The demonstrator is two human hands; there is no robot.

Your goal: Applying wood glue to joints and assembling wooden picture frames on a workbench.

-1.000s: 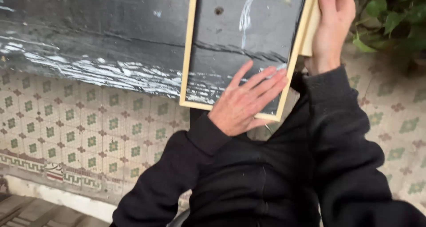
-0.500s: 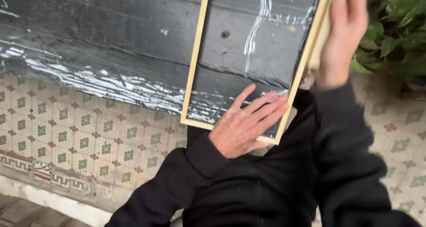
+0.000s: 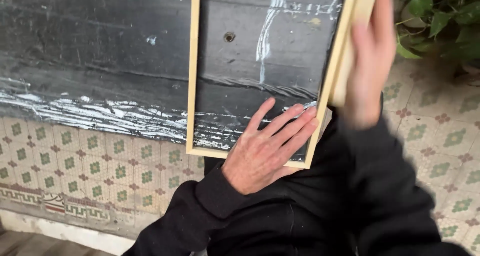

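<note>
A pale wooden frame [image 3: 193, 86] with a clear pane is held up before a dark painted wall [image 3: 90, 51]. The left hand [image 3: 267, 148] lies open, flat on its lower corner; the blurred right hand [image 3: 370, 61] grips its right edge.

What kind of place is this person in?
Probably an old courtyard or patio, though I can't be sure. The floor is patterned green-and-cream tiles, leafy green plants grow close by, and a worn dark wall streaked with white paint stands behind the pale wooden frame being held.
</note>
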